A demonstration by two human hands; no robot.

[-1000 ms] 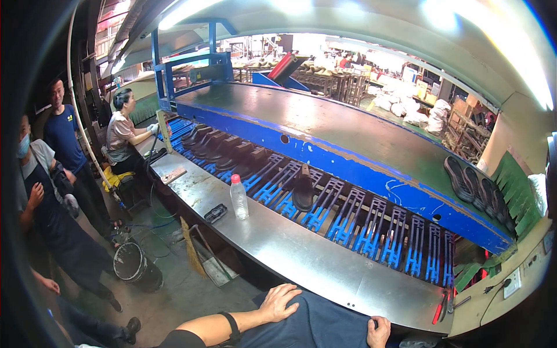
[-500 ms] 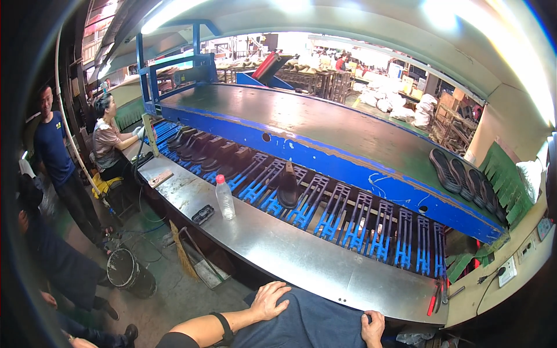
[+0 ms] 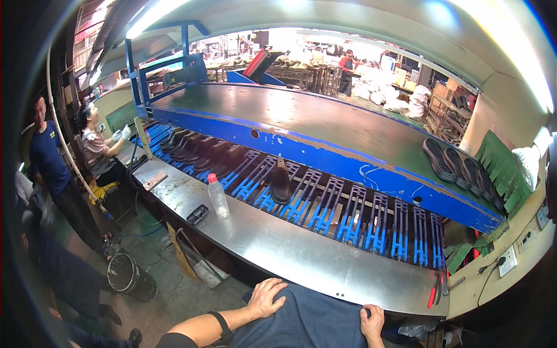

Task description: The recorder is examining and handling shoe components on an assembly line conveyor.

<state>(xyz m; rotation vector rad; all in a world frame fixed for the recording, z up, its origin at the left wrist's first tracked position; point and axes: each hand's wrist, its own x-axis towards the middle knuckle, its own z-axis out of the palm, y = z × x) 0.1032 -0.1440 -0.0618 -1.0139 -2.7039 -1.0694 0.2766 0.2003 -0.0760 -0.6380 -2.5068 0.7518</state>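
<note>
By the table's near edge, left hand spread, right hand curled, grip unclear, on dark cloth: probably soft; pinch a fold.

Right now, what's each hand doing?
Left hand: open, resting on the cloth, holding nothing visible.
Right hand: curled at the cloth's edge; cannot tell if gripping.

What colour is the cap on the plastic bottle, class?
The bottle cap is red, showing best in the head view.
</note>
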